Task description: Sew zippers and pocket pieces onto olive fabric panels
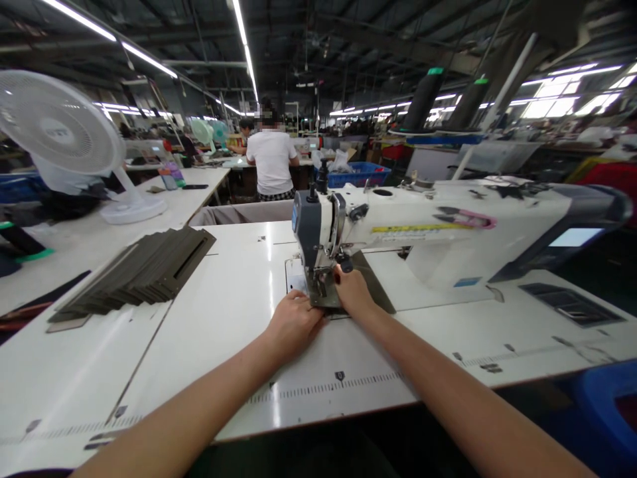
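Observation:
A dark olive fabric panel (pixel 375 282) lies flat under the presser foot of a white sewing machine (pixel 428 219). My left hand (pixel 297 323) is at the panel's near left edge, fingers curled and closed on it. My right hand (pixel 354 290) rests over the panel, just right of the needle area. Its fingers are bent and closed beside a small black part (pixel 344 263); what they pinch is hidden. To the left, a fanned stack of similar olive panels (pixel 139 269) lies on the table, some with a dark slot.
A white fan (pixel 134 206) and a phone (pixel 196 187) are on the side table at left. Pink-handled thread snips (pixel 468 218) lie on the machine arm. Black thread cones (pixel 423 103) stand behind. A person in a white shirt (pixel 271 162) is ahead, near a blue crate (pixel 361 174).

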Demonstrator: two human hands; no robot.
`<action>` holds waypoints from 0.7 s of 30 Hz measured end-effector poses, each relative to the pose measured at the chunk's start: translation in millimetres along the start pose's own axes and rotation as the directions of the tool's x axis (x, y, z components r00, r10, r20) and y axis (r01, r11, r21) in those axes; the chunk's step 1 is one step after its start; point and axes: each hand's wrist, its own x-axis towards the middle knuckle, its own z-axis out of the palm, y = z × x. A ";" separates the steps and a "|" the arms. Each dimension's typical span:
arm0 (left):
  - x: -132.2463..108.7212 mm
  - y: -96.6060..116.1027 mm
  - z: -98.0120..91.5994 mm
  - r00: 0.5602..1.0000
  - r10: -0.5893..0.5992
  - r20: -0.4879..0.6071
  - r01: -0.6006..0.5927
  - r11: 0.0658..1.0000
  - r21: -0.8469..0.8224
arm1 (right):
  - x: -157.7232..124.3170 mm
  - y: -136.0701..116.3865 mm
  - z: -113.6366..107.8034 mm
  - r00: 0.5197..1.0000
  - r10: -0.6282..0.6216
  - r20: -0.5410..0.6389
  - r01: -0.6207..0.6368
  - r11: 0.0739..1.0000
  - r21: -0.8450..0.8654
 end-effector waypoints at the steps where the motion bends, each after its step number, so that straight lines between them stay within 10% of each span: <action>1: -3.7 2.4 -3.6 1.000 -0.005 -0.009 0.005 1.000 -0.014 | -9.8 0.6 -4.5 0.999 -0.046 -0.007 0.046 0.999 0.013; 8: -23.4 4.0 -12.8 0.973 -0.206 -0.101 0.206 0.979 -0.013 | -69.5 11.3 -9.7 0.800 -0.590 -0.109 0.600 0.789 0.134; 21: -9.2 -7.4 -8.2 0.996 0.081 0.023 -0.082 0.997 0.011 | -76.1 11.0 -12.9 0.809 -0.574 -0.127 0.588 0.795 0.150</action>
